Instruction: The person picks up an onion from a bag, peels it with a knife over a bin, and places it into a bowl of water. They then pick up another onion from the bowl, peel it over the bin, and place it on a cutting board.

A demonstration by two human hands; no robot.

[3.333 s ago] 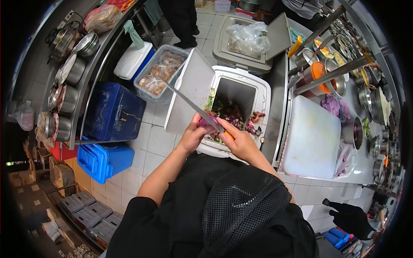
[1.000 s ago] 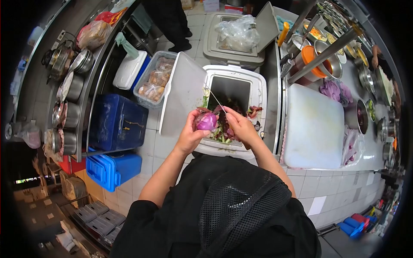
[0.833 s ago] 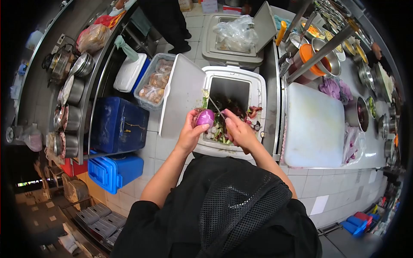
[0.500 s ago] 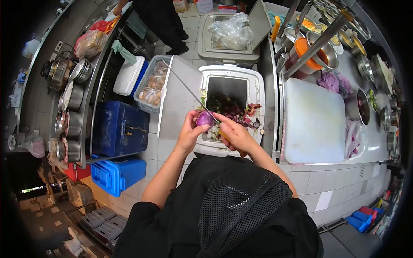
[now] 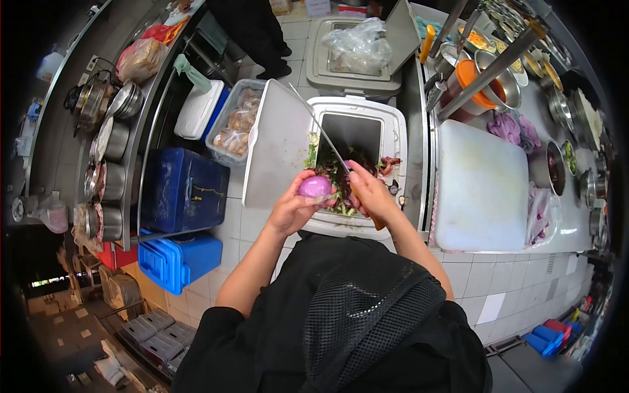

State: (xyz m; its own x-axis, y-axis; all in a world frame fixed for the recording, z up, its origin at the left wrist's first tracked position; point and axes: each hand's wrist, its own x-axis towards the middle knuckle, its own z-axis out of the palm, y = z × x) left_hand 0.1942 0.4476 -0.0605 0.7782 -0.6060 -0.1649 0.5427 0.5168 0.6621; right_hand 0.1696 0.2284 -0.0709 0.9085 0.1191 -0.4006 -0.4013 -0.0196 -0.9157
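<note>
**Red onion and knife held over the open bin**

Nearest to us, the left hand (image 5: 291, 208) is cupped around a red onion (image 5: 315, 187) and holds it in the air above the near rim of the white bin (image 5: 401, 141). At three o'clock from the onion, the right hand (image 5: 370, 193) is closed on a knife (image 5: 321, 128). Its thin blade points away toward eleven o'clock, across the bin's raised lid (image 5: 278, 144). The two hands are close together with a small gap between them, and we cannot tell whether the blade touches the onion. We judge that both are held over the opening so that trimmings drop straight in. Purple and green scraps (image 5: 347, 171) lie inside.

Further out at three o'clock, a white cutting board (image 5: 481, 190) lies on the steel worktop (image 5: 419, 118), just beside the bin. Beyond it, at one o'clock, purple pieces (image 5: 514, 128) sit in a heap, probably kept within the right hand's reach.

At twelve o'clock stands a grey bin (image 5: 357, 62) with a plastic bag on top. At ten o'clock, blue boxes (image 5: 180, 190) and a clear tub (image 5: 237, 121) of bagged food sit on the tiled floor. Farthest off, another person (image 5: 252, 29) stands at eleven o'clock.
</note>
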